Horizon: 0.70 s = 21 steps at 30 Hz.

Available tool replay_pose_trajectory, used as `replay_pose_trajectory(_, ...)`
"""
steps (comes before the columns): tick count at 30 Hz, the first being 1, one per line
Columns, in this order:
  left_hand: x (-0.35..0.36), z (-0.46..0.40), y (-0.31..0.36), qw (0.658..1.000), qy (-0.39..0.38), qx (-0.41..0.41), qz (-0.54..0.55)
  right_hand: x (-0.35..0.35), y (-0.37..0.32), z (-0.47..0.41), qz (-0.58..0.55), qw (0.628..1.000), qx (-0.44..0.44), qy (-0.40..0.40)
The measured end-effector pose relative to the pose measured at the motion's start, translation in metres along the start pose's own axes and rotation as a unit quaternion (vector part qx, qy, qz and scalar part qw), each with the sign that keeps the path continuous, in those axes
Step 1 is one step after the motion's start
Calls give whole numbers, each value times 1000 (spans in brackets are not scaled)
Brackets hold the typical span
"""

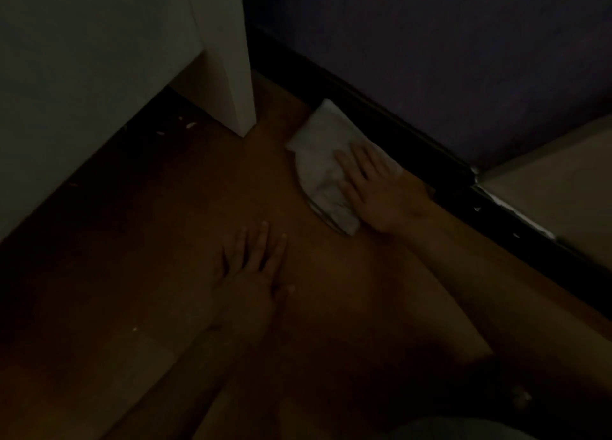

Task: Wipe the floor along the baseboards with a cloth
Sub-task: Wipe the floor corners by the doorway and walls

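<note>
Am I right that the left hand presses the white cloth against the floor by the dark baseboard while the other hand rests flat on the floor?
Not quite: the head view shows the right hand pressing the white cloth by the dark baseboard; the left hand rests flat on the floor.

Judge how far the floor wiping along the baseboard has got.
Done: cannot tell in this dim light. In hand: the right hand presses the white cloth flat beside the dark baseboard; the left hand rests on the floor. Left: pale specks near the white furniture.
</note>
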<state>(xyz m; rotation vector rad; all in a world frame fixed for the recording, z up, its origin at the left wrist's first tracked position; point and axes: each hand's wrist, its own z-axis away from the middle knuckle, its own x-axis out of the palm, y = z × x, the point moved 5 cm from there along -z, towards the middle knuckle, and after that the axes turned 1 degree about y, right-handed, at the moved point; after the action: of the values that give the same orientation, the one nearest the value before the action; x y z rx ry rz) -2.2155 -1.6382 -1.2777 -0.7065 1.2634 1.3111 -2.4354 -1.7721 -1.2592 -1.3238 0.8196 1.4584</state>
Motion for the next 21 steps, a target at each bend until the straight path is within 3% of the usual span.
replay_pose_trajectory(5, 1, 0, 0, 1000, -25, -11, -5, 17, 40, 70, -12, 999, 39, -17)
replay_pose_trajectory(8, -4, 0, 1, 999, -35, -13, 1, 12, 17, 36, -25, 999, 22, 4)
replay_pose_trajectory(16, 0, 0, -2, 999, -51, -14, 5, -10, -64, -99, -14, 997, -28, -73)
replay_pose_trajectory(21, -1, 0, -2, 999, -45, -15, -6, -1, -12, -17, -31, 999, 10, -44)
